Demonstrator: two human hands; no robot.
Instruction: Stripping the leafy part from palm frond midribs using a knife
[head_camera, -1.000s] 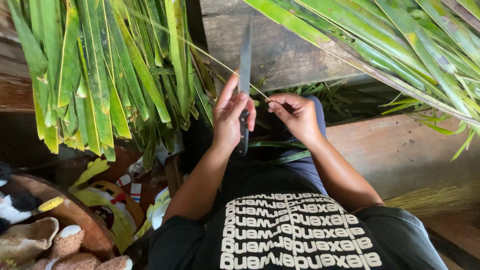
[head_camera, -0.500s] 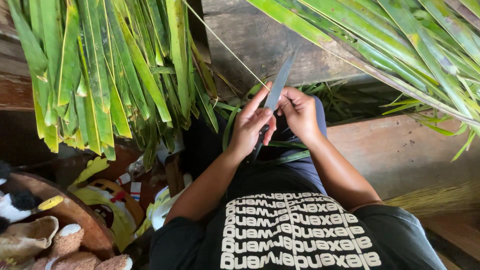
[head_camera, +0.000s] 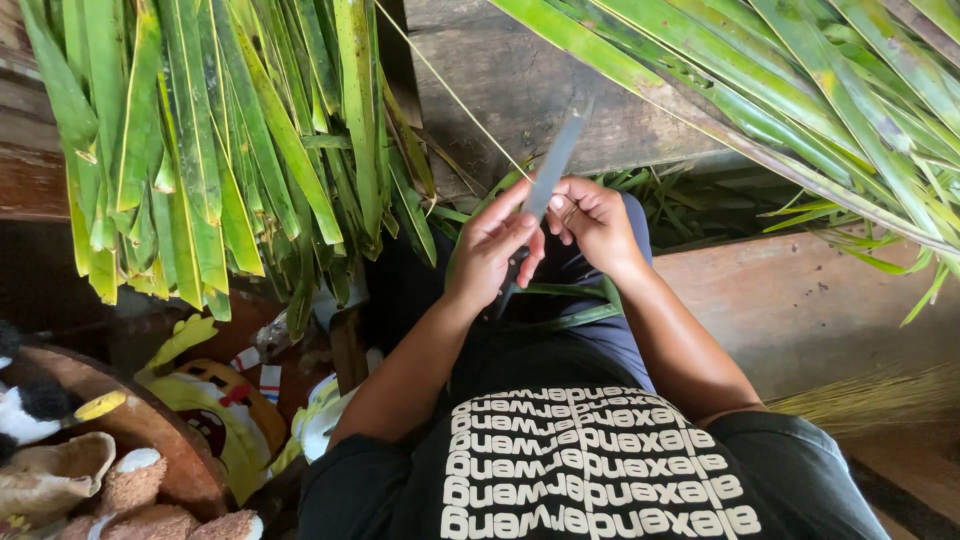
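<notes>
Gripping a knife (head_camera: 553, 165) in the closed left hand (head_camera: 490, 250), blade up beside the right hand (head_camera: 595, 222), which pinches a thin leaf midrib (head_camera: 450, 95) above the lap; a slip could, seemingly, nick those close fingers.

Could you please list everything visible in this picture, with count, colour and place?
knife: one, grey blade, centre, held in the left hand
leaf midrib: one, pale yellow, thin, running up-left from the hands
palm leaf strips: many, green, hanging upper left
palm frond: one, green, upper right
wooden plank: one, brown, right
stuffed toys: several, yellow and tan, lower left
left hand: centre
right hand: centre, pinching the midrib
</notes>
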